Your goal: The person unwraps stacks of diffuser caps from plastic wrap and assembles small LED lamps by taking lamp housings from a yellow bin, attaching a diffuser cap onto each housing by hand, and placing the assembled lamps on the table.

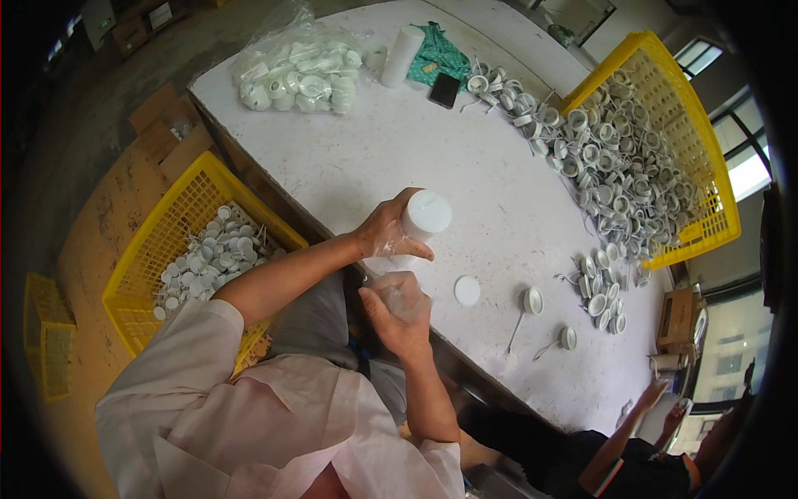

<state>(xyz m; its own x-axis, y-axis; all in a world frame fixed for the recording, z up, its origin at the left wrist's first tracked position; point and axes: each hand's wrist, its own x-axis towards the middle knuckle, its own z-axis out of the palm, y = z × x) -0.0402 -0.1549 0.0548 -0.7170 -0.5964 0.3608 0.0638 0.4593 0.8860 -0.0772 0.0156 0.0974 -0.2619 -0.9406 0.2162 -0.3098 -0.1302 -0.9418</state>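
The left hand (385, 224) curls around a smooth white cylinder (427, 213) over the white tabletop (507, 241); the right hand (402, 316) closes on clear plastic film (392, 264). Uneven pulling could tear the film.

The setting was a workshop: yellow crates (720, 158) held masses of similar round pieces (615, 158) beside and upon a broad white worktable (332, 154), with a co-worker (636, 470) at its edge

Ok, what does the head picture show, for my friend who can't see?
A person's left hand holds a white cylinder and the right hand grips clear plastic at a white table. On the right, a tilted yellow basket holds many round parts.
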